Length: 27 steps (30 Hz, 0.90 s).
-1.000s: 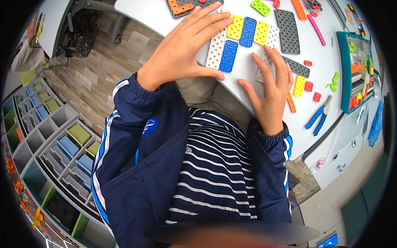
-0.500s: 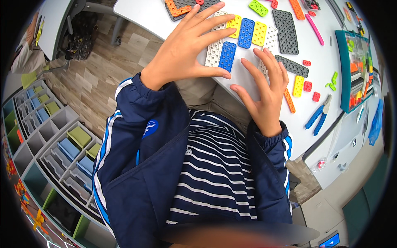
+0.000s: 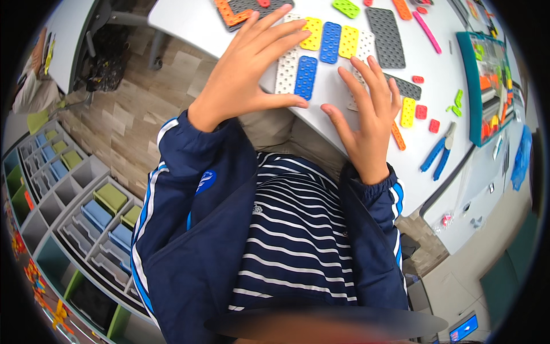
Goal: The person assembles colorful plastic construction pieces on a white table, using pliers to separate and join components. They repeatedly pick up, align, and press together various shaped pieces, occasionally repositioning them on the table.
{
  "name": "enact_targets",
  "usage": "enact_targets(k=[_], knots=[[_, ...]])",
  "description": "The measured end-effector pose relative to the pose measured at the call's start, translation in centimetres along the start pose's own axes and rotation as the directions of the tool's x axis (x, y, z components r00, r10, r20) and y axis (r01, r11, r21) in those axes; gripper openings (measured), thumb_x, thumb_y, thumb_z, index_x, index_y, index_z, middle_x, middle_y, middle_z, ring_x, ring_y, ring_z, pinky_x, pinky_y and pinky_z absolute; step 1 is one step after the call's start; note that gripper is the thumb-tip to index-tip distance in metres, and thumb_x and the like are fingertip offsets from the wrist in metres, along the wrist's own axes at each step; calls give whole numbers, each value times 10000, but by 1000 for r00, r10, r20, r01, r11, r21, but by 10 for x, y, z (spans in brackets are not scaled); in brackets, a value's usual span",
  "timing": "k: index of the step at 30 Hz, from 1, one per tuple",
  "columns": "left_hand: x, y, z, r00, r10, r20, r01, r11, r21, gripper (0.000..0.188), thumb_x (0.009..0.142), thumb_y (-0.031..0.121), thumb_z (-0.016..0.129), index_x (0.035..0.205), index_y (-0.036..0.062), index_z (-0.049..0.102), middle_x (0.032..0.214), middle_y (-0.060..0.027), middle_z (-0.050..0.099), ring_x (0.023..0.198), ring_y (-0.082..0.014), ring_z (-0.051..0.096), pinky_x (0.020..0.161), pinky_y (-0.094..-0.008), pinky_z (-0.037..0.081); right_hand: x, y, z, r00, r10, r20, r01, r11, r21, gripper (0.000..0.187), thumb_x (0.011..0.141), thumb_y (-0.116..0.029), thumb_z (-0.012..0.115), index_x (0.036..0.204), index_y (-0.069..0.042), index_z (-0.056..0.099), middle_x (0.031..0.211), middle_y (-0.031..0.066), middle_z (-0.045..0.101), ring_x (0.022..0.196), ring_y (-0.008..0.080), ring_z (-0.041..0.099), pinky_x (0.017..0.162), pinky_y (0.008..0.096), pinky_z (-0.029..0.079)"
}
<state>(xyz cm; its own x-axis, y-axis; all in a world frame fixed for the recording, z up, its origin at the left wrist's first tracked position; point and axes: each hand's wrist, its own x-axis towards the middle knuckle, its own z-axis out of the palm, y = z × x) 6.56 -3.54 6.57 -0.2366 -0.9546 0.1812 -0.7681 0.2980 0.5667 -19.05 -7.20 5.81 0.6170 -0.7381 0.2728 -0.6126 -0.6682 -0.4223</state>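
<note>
My left hand (image 3: 246, 74) is spread wide at the table's near edge, its fingers over a white perforated plate (image 3: 286, 71). Its thumb tip is by the lower end of a blue perforated plate (image 3: 306, 77). Opposite it, my right hand (image 3: 369, 123) has its fingers apart, with the fingertips over another white plate (image 3: 365, 49). Between the hands' far sides, a yellow plate (image 3: 311, 34), a second blue plate (image 3: 330, 43) and another yellow plate (image 3: 348, 42) lie in a row. Neither hand holds anything. Part of each white plate is hidden by fingers.
Dark grey plates (image 3: 385, 37) lie beyond my right hand. Small red pieces (image 3: 421, 112), a short yellow plate (image 3: 407, 113) and blue-handled pliers (image 3: 439, 152) are to the right. A teal-edged parts case (image 3: 478, 92) stands at the table's right side. Storage bins (image 3: 109, 198) are at lower left.
The table and its pieces sit slightly higher and further left in the picture. Both hands keep nearly the same spread pose around the plates.
</note>
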Motion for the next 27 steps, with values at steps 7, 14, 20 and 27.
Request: enact_targets(k=[7,14,20,27], knots=[[-5,2,8,954,84,-288,-90,996,-8,846,680,345,934,1421,62,639,1486,-143,615,1507,-393,420,1217,-516,328,-26,43,-49,918,281,-279,-316,945,-86,325,834,-79,836,1148,-62,753,1078,101,719,1033,269,648,932,381,481],[-2,-6,36,891,109,-442,-93,994,57,624,789,349,861,1332,83,707,1401,-108,674,1414,-379,514,1164,-493,394,-37,47,-44,884,378,-274,-400,916,-24,314,829,-80,840,1127,-42,746,991,98,709,899,220,663,807,356,508],[-6,-11,43,849,147,-508,-94,987,130,530,829,444,786,1246,119,758,1321,-76,712,1355,-353,561,1105,-466,450,-29,38,-40,870,366,-330,-369,928,57,307,832,-82,833,1124,-41,747,953,77,701,887,188,660,793,338,494],[-6,-9,47,853,144,-501,-66,983,171,522,813,477,772,1204,131,780,1281,-74,726,1318,-349,585,1076,-458,474,-29,65,-46,812,403,-422,-456,890,-27,283,868,-121,818,1131,-53,741,918,64,670,875,203,604,795,349,481]])
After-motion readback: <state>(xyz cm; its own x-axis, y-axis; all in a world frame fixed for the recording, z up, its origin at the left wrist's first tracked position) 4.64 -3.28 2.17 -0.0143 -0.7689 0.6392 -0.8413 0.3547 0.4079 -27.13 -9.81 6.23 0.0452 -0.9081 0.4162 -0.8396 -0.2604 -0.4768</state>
